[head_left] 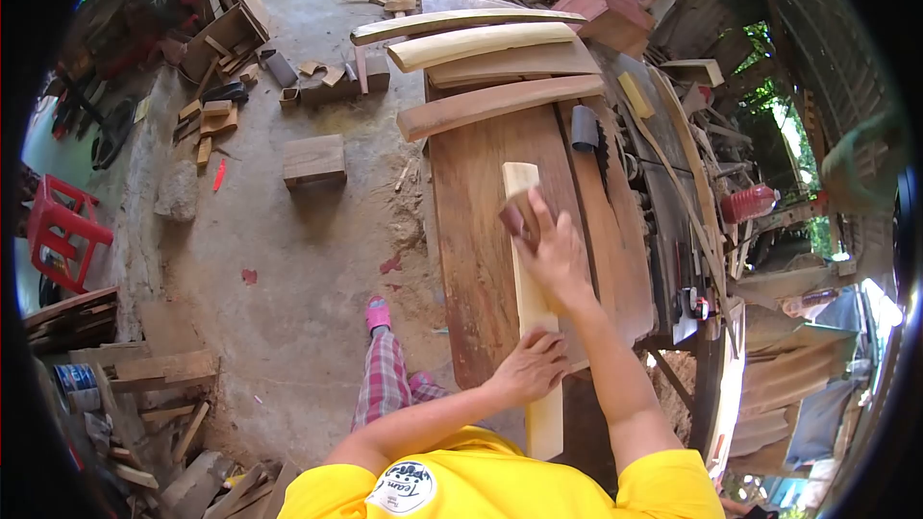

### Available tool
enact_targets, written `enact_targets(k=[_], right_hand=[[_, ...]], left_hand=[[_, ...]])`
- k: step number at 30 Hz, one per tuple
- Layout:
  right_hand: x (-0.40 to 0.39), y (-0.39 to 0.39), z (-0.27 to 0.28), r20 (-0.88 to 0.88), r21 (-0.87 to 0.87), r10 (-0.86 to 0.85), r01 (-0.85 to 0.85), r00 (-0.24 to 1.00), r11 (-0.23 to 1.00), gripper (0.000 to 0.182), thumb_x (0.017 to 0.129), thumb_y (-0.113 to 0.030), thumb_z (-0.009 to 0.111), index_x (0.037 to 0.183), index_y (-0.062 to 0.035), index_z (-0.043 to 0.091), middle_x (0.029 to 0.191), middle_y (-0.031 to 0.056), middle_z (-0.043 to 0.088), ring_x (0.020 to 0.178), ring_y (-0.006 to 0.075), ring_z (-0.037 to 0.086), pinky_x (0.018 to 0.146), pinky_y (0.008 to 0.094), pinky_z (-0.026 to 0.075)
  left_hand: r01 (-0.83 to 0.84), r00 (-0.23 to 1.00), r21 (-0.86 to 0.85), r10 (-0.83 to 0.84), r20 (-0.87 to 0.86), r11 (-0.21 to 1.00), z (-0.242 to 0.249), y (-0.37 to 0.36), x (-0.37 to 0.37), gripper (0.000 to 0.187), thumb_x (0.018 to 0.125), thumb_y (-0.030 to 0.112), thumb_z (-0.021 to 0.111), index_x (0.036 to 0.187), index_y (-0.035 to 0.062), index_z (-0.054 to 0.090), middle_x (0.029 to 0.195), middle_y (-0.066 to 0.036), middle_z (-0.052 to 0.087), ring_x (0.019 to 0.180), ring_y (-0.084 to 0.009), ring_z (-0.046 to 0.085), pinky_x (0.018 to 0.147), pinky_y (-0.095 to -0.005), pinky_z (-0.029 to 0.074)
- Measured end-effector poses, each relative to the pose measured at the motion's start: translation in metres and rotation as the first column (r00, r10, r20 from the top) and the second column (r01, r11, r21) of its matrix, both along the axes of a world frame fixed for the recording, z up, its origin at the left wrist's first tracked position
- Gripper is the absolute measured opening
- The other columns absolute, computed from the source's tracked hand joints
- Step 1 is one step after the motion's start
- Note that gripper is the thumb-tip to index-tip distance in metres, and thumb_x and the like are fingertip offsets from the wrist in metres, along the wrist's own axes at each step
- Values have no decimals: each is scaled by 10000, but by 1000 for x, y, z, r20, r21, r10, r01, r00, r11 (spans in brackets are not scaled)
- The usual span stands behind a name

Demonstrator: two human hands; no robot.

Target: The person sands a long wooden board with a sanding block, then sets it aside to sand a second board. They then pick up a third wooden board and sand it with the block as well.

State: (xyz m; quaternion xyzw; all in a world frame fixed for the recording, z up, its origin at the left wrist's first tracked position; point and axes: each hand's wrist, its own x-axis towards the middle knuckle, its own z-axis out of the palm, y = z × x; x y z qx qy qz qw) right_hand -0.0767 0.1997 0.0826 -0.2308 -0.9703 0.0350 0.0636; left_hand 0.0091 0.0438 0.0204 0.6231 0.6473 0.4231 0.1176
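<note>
We see a long pale wooden strip (532,327) lying lengthwise on a reddish-brown plank surface (476,231), its near end reaching past the surface's near edge toward our body and its far end stopping about midway up the boards. The surface's left edge drops off to a bare concrete floor (288,259), where there is open room between us and a wooden block (313,160). On the right the surface meets a saw machine (663,221) crowded with tools, so little free room shows there.

Our left hand (531,365) lies flat on the strip near its lower half, fingers spread and pressing down, not wrapped around anything. Our right hand (555,250) is closed around a small dark sanding block (516,219), which touches the strip close to its far end.

The strip is straight, narrow, light yellow and looks smooth, much paler than the worn, grainy boards beneath it. Beyond its far end, four curved wooden slats (500,67) lie crosswise over the far edge of the surface, two pale and two browner. A red plastic stool (60,231) stands well apart at far left, and offcuts (154,394) pile up at lower left.
</note>
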Motion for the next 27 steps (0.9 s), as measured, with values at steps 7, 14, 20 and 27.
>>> enact_targets(k=[7, 14, 20, 27], right_hand=[[-126, 60, 6, 150, -72, -165, 177, 975, 982, 837, 847, -382, 718, 1533, -367, 239, 1160, 242, 534, 1033, 441, 620, 875, 520, 521], [1, -9, 5, 27, 45, -35, 33, 999, 998, 911, 794, -280, 772, 1533, -399, 252, 1037, 221, 499, 874, 440, 600, 724, 551, 507], [-102, 61, -4, 30, -43, -185, 186, 982, 982, 777, 861, -422, 700, 1507, -365, 272, 1092, 214, 539, 972, 427, 634, 826, 541, 525], [-4, 10, -3, 42, -11, -96, 97, 994, 995, 894, 836, -305, 740, 1554, -365, 211, 1088, 252, 509, 959, 459, 597, 798, 540, 521]], left_hand=[[-19, 1000, -48, 18, -24, 999, 5, 1, -2, 171, 931, 261, 557, 992, 115, 620, 1229, -76, 540, 1307, -239, 407, 1140, -472, 255], [-16, 1000, -19, 15, -27, 1000, 5, 2, -5, 212, 890, 248, 591, 1048, 124, 657, 1230, -68, 549, 1304, -250, 399, 1137, -460, 263], [-77, 995, -17, 76, -69, 997, -2, 5, 3, 227, 873, 261, 622, 1062, 134, 616, 1221, -52, 530, 1314, -241, 388, 1136, -461, 257], [-15, 999, -27, 14, -32, 1000, 0, 3, -1, 220, 879, 264, 625, 1064, 146, 605, 1220, -46, 516, 1321, -230, 378, 1131, -451, 259]])
